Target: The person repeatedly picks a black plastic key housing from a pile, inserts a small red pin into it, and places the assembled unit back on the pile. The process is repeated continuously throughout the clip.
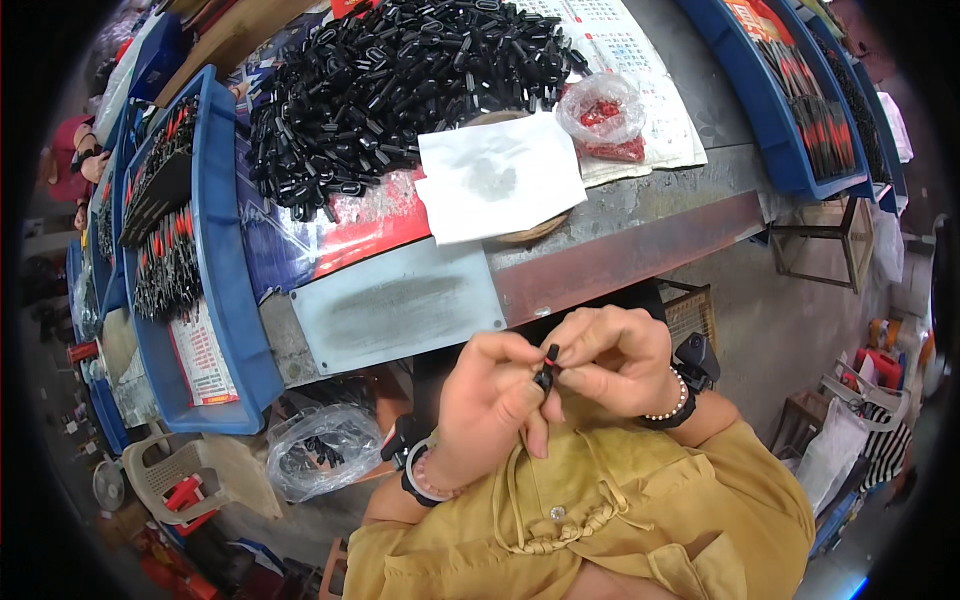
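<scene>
Close in front of my body, both hands meet over a small black part (544, 378) with a bit of red at its upper end. My left hand (492, 400) pinches its glossy black body between thumb and fingers. From the other side, my right hand (622, 362) closes thumb and forefinger at the short black tip (552, 352) and the red bit. Fingers cover much of the part, so its exact kind cannot be made out. A large heap of glossy black plastic parts (390, 85) lies on the workbench beyond my hands.
A white paper sheet (505, 175) covers a round tray. Beside it sits a plastic bag of small red pieces (602, 108). Blue bins (225, 300) at left and a blue bin (760, 110) at right hold rows of black-and-red pieces. A metal plate (400, 310) lies along the bench edge.
</scene>
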### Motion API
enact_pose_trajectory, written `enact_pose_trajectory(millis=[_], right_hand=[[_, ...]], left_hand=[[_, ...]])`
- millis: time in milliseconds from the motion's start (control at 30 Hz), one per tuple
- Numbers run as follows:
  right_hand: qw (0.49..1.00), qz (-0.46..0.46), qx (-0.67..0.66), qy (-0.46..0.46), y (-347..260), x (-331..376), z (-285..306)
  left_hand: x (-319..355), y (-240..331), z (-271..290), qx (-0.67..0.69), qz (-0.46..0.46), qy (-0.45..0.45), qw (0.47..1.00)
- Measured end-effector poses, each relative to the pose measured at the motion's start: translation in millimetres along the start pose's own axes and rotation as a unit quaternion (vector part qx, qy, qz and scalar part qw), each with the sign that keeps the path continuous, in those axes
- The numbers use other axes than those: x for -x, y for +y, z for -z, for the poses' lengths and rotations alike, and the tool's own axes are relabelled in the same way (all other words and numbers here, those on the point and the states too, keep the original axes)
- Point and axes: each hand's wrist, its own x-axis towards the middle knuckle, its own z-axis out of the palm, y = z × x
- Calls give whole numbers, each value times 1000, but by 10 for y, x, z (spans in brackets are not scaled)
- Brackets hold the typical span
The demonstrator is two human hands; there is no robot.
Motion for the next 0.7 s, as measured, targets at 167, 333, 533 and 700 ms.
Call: enact_pose_trajectory(millis=[167, 333, 533, 700], right_hand=[[989, -80, -120, 21, 23, 11, -29], [994, -70, -59, 60, 67, 32, -62], [992, -10, 106, 72, 55, 13, -58], [983, 65, 165, 39, -18, -13, -73]], left_hand=[[-124, -42, 97, 164, 22, -39, 986], [-142, -52, 99, 228, 29, -32, 973], [-150, -68, 87, 189, 25, -4, 982], [-112, -79, 88, 110, -5, 2, 994]])
